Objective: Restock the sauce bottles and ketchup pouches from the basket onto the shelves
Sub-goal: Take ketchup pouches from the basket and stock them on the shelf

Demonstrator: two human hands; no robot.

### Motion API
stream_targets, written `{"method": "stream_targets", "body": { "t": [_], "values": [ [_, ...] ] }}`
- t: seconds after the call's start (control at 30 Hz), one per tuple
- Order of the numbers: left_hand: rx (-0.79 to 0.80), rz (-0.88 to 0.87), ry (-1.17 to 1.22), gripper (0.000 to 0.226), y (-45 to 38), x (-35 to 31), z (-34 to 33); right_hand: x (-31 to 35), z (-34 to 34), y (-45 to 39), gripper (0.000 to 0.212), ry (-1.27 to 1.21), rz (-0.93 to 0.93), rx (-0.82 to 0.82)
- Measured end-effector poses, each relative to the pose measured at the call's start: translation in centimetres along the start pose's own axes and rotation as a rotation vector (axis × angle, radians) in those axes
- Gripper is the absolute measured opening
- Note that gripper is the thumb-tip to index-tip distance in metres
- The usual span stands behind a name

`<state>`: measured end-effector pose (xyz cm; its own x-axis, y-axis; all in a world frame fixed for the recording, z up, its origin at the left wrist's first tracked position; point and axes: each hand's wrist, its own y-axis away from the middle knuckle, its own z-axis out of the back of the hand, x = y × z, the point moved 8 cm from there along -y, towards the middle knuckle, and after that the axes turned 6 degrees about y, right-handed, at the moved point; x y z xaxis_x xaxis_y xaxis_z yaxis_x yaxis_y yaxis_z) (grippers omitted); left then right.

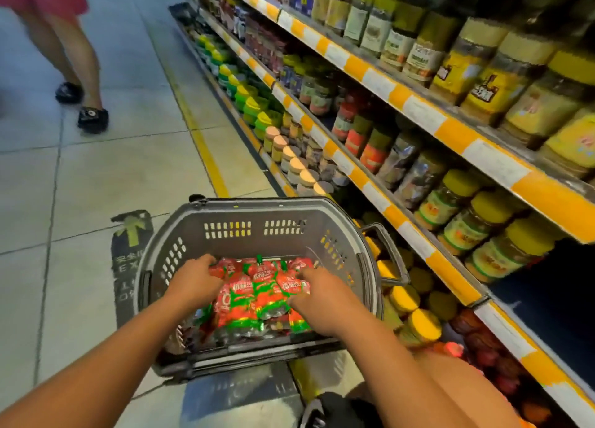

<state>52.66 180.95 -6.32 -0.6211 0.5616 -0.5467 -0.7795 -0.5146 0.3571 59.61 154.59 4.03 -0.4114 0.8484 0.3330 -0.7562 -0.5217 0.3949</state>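
Fingers of both hands — left hand (193,281), right hand (317,295) — gripping ketchup pouches (257,294), inside basket (257,215)

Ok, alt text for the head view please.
Both hands, left and right, reach into a grey basket onto red ketchup pouches. Jar-stocked shelves run along the right; a passer-by's legs show upper left.

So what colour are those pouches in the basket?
The pouches are red with green bands and white lettering, seen in the head view, lying in the grey basket.
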Motion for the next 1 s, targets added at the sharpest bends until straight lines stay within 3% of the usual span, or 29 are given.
{"method": "stream_targets", "body": {
  "t": [0.3, 0.5, 0.63, 0.87, 0.93, 1.0],
  "values": [
    [0.127, 0.156, -0.240, 0.018, -2.5, 2.5, -5.4, -1.5, -5.6, -2.5, 0.057, 0.007, -0.086, 0.255],
    [0.141, 0.299, -0.383, 0.055, -2.9, 5.0, -5.7, -3.3, -5.8, -2.7, 0.056, -0.033, -0.102, 0.288],
    [0.154, 0.288, -0.392, 0.057, -3.3, 5.4, -6.1, -4.5, -5.6, -2.9, 0.049, -0.103, -0.150, 0.251],
    [0.143, 0.290, -0.087, 0.083, -3.3, 3.8, -5.0, -3.3, -5.1, -3.2, 0.039, -0.176, -0.131, 0.191],
    [0.165, 0.314, 0.089, 0.080, -2.9, 3.0, -4.7, -2.7, -4.9, -3.5, 0.036, -0.220, -0.124, 0.157],
    [0.149, 0.267, 0.236, 0.062, -1.9, 1.4, -4.1, -2.1, -4.8, -3.7, 0.027, -0.311, -0.129, 0.126]
  ]
}}
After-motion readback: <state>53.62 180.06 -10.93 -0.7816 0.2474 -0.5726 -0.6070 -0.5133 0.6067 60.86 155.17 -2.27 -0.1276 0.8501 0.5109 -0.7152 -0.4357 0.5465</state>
